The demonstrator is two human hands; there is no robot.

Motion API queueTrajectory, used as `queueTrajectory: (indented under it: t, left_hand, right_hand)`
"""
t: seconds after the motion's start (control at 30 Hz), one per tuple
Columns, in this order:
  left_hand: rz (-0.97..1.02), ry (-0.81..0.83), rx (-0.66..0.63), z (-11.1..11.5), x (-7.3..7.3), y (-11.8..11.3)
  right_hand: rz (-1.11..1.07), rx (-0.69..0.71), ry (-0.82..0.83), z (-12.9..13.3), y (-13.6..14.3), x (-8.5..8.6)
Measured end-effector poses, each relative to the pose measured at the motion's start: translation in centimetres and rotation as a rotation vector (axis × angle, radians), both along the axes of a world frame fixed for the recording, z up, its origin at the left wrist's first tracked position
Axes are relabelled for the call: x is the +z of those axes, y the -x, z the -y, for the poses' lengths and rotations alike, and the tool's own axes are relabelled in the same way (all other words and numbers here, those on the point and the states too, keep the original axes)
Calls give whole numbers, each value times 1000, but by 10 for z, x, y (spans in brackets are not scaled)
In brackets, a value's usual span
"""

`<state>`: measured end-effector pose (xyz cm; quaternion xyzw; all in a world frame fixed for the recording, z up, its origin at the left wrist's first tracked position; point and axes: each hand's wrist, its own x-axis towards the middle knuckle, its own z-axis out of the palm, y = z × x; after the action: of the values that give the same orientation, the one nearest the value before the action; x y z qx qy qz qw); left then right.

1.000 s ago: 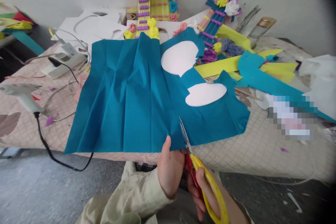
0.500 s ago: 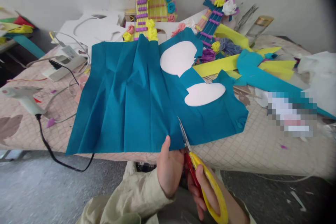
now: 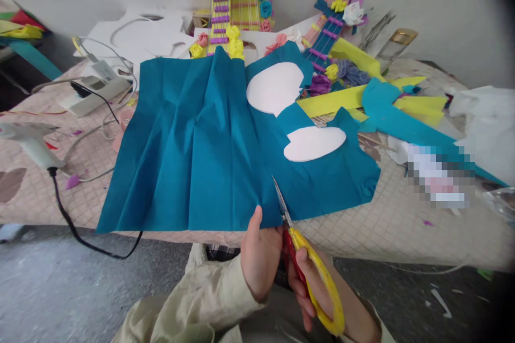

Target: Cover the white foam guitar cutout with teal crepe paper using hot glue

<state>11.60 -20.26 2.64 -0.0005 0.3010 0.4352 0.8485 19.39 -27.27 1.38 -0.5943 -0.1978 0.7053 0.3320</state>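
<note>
A large teal sheet (image 3: pixel 201 161) with creases hangs a little over the table's front edge. My left hand (image 3: pixel 261 257) pinches its lower edge, thumb on top and fingers underneath. My right hand (image 3: pixel 311 284) is closed round the red and yellow handles of the scissors (image 3: pixel 319 284). Their blades are at the sheet's lower edge, just right of my left thumb, pointing up and away. Two white cut-outs, a rounded one (image 3: pixel 276 87) and an oval one (image 3: pixel 316 143), lie on the sheet's right part.
A glue gun (image 3: pixel 30 142) with a black cord and a power strip (image 3: pixel 94 94) are at the left. Decorated paper instruments (image 3: pixel 221 16) lean on the back wall. Yellow strips (image 3: pixel 336 101), a teal strip (image 3: pixel 418 123) and a glass bottle (image 3: pixel 396 45) are at the right.
The view has shifted slightly. The scissor handles have drawn a little closer together in my right hand. My left hand keeps its hold on the sheet.
</note>
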Motion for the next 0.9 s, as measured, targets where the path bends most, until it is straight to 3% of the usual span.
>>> queueTrajectory:
  t: [0.2, 0.5, 0.9]
  left_hand:
    - [-53, 49, -19, 5, -3, 1]
    - [36, 34, -63, 7, -8, 4]
    - [-23, 24, -3, 7, -2, 4]
  right_hand:
    - [23, 70, 7, -1, -1, 9]
    - [20, 1, 36, -7, 4, 14]
    - [-3, -19, 15, -3, 4, 7]
